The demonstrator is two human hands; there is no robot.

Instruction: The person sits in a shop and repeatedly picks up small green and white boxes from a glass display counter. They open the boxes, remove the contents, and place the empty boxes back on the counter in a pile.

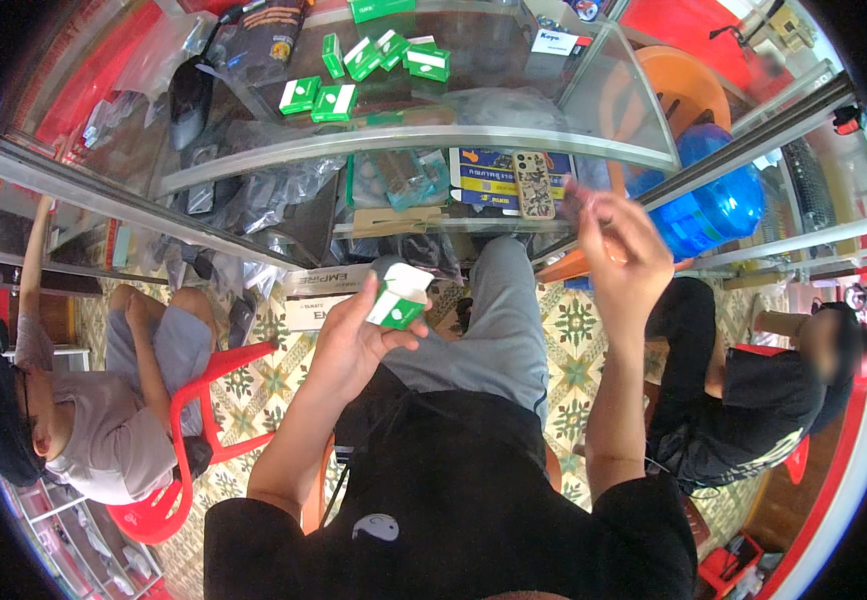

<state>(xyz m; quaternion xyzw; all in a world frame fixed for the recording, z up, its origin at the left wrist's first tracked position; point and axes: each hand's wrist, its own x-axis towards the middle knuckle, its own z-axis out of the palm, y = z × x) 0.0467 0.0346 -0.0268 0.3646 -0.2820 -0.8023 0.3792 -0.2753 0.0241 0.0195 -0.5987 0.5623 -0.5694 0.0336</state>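
The small green-and-white box (395, 311) sits within the left hand (345, 338), held between thumb and fingers, its white flap (409, 277) up — well to the left of the right hand (628, 255), too blurred to tell what it pinches, if anything. Farther off, similar boxes (333, 103) lie on the glass worktop (488, 65).

Open air separates the left hand (353, 325) from the right hand (628, 245) above a grey-clad knee (506, 285); ahead, the bench (423, 137) spans the way, green boxes (363, 60) crowding its top, a blue jug (715, 195) standing rightward.
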